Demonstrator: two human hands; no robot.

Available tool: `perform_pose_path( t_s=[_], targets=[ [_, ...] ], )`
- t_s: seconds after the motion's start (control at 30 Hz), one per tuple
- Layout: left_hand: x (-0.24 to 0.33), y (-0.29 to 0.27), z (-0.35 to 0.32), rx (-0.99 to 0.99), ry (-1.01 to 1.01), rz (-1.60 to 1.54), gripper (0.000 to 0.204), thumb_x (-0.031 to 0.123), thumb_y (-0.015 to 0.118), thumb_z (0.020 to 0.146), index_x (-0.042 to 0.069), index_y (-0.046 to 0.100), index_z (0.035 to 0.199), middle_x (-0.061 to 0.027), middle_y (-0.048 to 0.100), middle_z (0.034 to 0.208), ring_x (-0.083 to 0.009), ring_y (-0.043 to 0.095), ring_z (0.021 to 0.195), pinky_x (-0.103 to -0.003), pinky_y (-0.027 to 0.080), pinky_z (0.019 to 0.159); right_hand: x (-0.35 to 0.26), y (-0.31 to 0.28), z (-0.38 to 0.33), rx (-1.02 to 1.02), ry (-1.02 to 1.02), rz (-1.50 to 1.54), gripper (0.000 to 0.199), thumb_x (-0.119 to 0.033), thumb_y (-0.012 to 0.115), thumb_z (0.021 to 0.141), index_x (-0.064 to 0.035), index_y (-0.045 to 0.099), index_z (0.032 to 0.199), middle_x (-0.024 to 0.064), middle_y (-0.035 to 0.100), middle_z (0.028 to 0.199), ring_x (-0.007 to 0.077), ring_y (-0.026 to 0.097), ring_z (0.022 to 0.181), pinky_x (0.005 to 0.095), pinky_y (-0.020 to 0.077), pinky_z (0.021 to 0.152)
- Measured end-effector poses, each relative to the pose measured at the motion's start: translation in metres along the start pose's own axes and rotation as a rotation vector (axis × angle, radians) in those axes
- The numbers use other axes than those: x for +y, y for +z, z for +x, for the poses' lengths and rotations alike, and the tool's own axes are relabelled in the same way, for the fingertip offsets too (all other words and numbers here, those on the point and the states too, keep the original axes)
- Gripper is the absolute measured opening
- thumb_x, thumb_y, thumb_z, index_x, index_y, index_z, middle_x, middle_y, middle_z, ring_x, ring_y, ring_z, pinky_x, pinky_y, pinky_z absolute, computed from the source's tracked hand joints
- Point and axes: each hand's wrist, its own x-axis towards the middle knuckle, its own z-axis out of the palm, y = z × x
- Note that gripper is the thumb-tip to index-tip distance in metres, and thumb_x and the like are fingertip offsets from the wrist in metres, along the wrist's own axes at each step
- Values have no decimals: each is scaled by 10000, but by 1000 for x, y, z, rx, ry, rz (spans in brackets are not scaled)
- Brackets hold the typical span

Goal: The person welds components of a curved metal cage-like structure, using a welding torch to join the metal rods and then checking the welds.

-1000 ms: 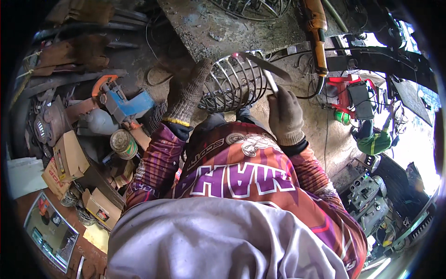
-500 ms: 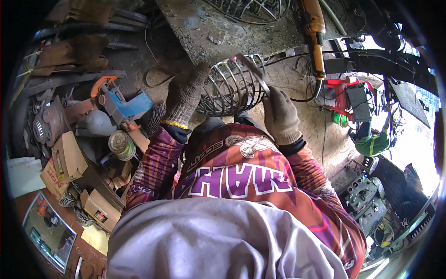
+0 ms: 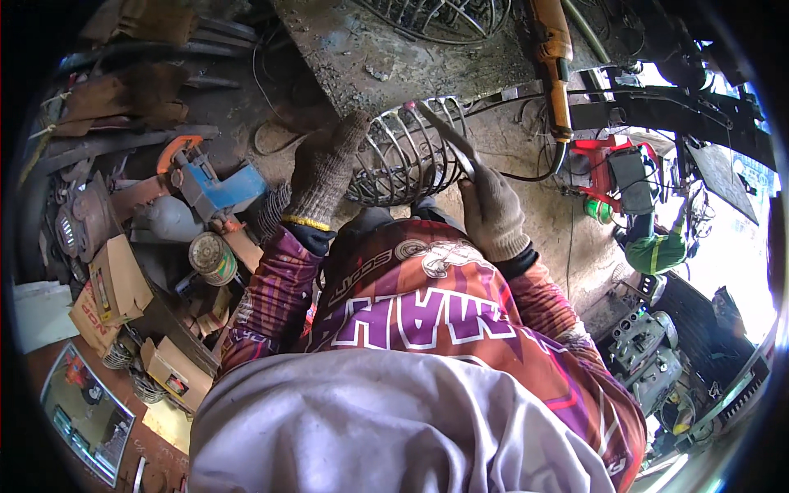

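Resting at upper centre against the steel workbench, the wire cage was steadied by the gloved left hand, fingers clenched on its rim, while the right hand grasped a metal rod laid across its wires.

At the top centre of the frame stood my rusty metal tabletop, with a wire cage and an orange-handled tool lying on it. The wire basket rested against its lower edge.
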Motion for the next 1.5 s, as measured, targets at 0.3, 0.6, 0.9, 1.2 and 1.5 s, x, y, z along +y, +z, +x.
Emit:
perform_pose_path(
  t_s=[0.3, 0.6, 0.9, 1.2, 1.5],
  targets=[
    [-15, 2, 3, 5, 127, 102, 404, 443, 594, 916, 62, 725, 950, -114, 643, 680, -204, 628, 658, -358, 452, 637, -5, -7, -2, 62, -56, 65, 266, -126, 549, 907, -25, 561, 1153, 220, 619, 950, 413, 619, 858, 458, 503, 714],
    [-26, 5, 6, 0, 177, 62, 271, 237, 571, 945, 32, 693, 1073, -103, 700, 821, -179, 670, 761, -338, 475, 663, 0, -4, 4, 101, -82, 51, 252, -138, 561, 903, -45, 569, 1137, 209, 625, 919, 408, 622, 842, 459, 509, 684],
    [-37, 29, 6, 136, 243, -476, 374, 379, 550, 969, 42, 712, 963, -30, 648, 674, -97, 598, 582, -285, 448, 566, 11, 1, -2, 108, -195, -29, 251, -145, 584, 896, -61, 580, 1132, 194, 637, 918, 407, 635, 803, 457, 517, 669],
    [-14, 1, 2, -2, 162, -64, 349, 337, 574, 942, 31, 703, 1047, -79, 681, 814, -141, 630, 737, -311, 462, 652, -2, -16, 2, 258, -8, 107, 304, -55, 545, 901, 18, 596, 1192, 128, 611, 971, 213, 600, 822, 296, 480, 729],
    [-1, -4, 4, -119, 83, 124, 373, 127, 537, 872, 105, 577, 1243, -117, 655, 899, -248, 627, 785, -371, 488, 701, 5, -14, 11, 66, 13, 149, 247, -113, 567, 901, -21, 601, 1128, 196, 639, 884, 378, 639, 816, 394, 508, 705]
  ],
)
